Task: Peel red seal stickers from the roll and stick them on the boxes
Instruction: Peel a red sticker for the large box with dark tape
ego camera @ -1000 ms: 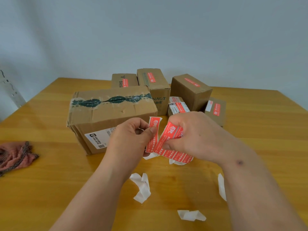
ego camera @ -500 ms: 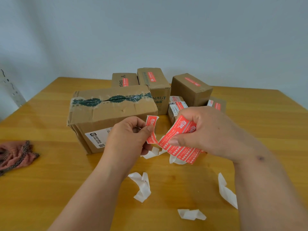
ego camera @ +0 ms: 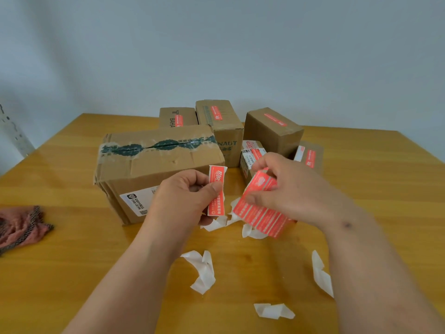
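On the wooden counter (ego camera: 72, 273) stands the big taped box (ego camera: 154, 172), in front of which the right hand (ego camera: 286, 189) grips the sticker strip (ego camera: 260, 208) and the left hand (ego camera: 183, 201) pinches one red sticker (ego camera: 216, 191) upright, apart from the strip.

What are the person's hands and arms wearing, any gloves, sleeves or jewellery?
Nothing that shows. The left hand and right hand are bare, with no gloves or rings in sight. Both forearms are uncovered down to the bottom edge of the picture, with no sleeve, watch or bracelet. The right forearm has a small dark mark near the wrist.
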Tool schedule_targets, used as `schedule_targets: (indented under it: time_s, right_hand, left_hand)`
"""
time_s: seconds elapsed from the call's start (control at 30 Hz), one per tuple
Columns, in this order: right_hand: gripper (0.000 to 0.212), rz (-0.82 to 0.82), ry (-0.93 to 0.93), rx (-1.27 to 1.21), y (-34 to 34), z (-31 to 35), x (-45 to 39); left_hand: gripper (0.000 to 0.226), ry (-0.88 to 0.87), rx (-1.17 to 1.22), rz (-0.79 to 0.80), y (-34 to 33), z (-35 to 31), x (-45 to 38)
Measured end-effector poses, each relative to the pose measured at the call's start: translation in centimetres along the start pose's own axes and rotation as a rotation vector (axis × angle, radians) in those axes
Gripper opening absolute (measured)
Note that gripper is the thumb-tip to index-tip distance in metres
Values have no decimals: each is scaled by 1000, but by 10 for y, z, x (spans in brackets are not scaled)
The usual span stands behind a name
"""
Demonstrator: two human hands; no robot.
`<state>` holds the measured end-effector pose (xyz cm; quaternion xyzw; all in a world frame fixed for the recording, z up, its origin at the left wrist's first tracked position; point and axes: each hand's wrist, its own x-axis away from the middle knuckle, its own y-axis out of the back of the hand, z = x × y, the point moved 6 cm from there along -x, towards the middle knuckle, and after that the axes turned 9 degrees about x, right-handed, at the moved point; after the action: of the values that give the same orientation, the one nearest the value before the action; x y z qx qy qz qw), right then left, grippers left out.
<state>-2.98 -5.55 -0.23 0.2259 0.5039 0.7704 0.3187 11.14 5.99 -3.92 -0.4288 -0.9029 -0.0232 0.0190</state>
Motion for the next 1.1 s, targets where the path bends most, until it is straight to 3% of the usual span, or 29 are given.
schedule_targets:
  time_s: [0.07,0.13,0.23,0.53,0.67,0.77,0.97,1.1]
  right_hand:
    - [55,-103,-2,72,-5,3,-4]
    - [42,-199,45,36,-1,12,-3]
    - [13,-174,113,-136,4,23,-1]
    - [17,-158,173,-242,9,27,2]
    - [19,-157,165,-258,9,28,3]
    - [19,-149,168,-294,9,30,5]
    - [18,-143,189,-354,7,30,8]
    - [17,-125,197,-361,5,29,7]
  left_hand:
    - [10,5,7,28,-3,-2,2]
    - [11,14,3,52,-5,-4,3]
    - [11,26,3,101,-7,-8,5]
    - [19,14,-102,124,-8,-16,10]
    - [25,-256,-417,-113,-3,-33,17]
    - [23,-443,-499,-122,-10,-43,24]
    - [16,-279,-211,43,-15,-32,24]
    - [14,-248,-143,92,-13,-36,26]
